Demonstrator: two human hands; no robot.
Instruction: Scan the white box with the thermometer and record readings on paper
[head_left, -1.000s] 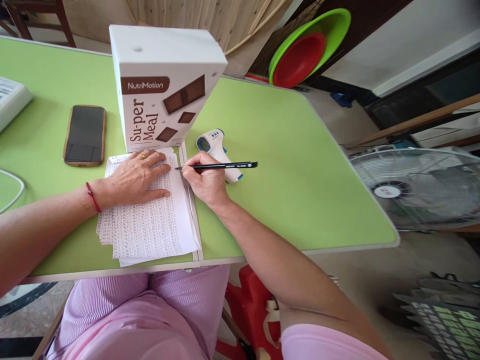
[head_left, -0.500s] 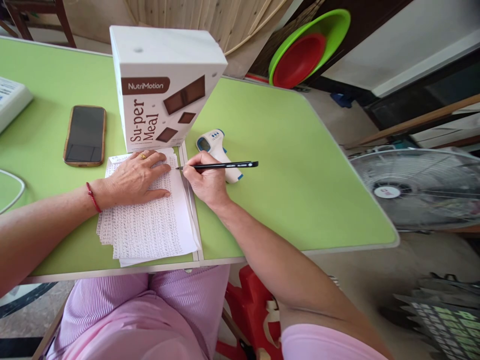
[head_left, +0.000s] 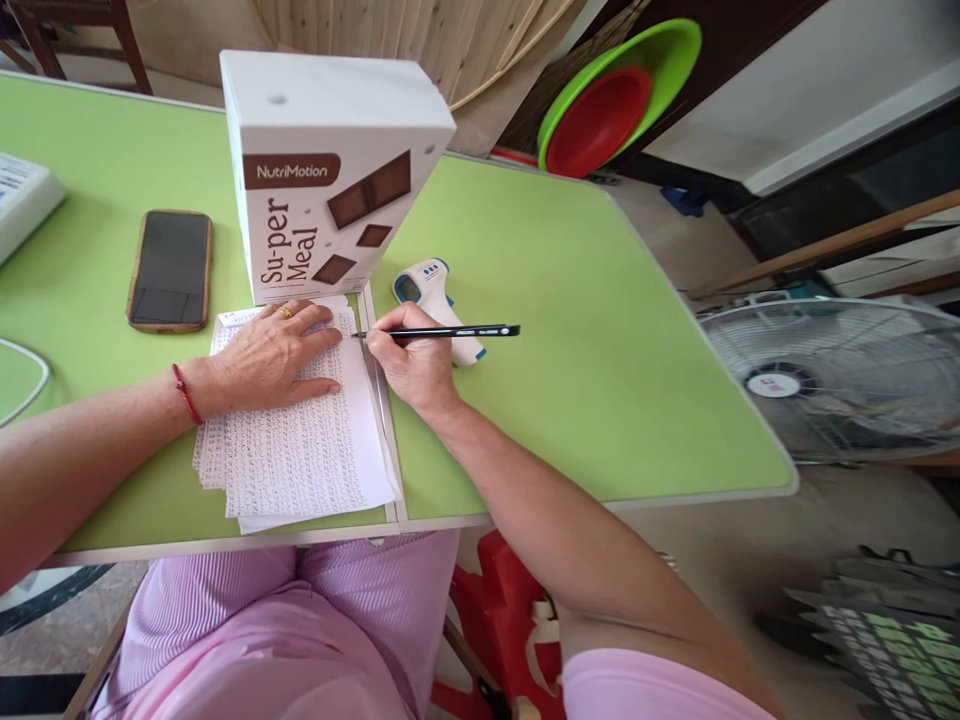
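Handwritten sheets of paper (head_left: 292, 460) lie stacked near the table's front edge, with rows of writing over most of the top sheet. Across their upper part rests my left hand (head_left: 281, 358), flat with fingers spread, a ring on one finger and a red bracelet at the wrist. My right hand (head_left: 415, 360) pinches a black pen (head_left: 457, 331), its tip at the right margin of the top sheet. Just behind that hand a white and blue infrared thermometer (head_left: 431, 290) lies on the table, partly covered by the hand and pen.
A tall white box (head_left: 300, 120) stands right behind the papers. To its left lies a smartphone (head_left: 171, 270) on the green table (head_left: 600, 400), with a white cable (head_left: 37, 370) farther left. A fan (head_left: 825, 380) stands past the right edge; basins (head_left: 675, 70) lean at the back.
The pen's rear end has shifted very slightly to the right. My left hand and the papers have stayed in place.
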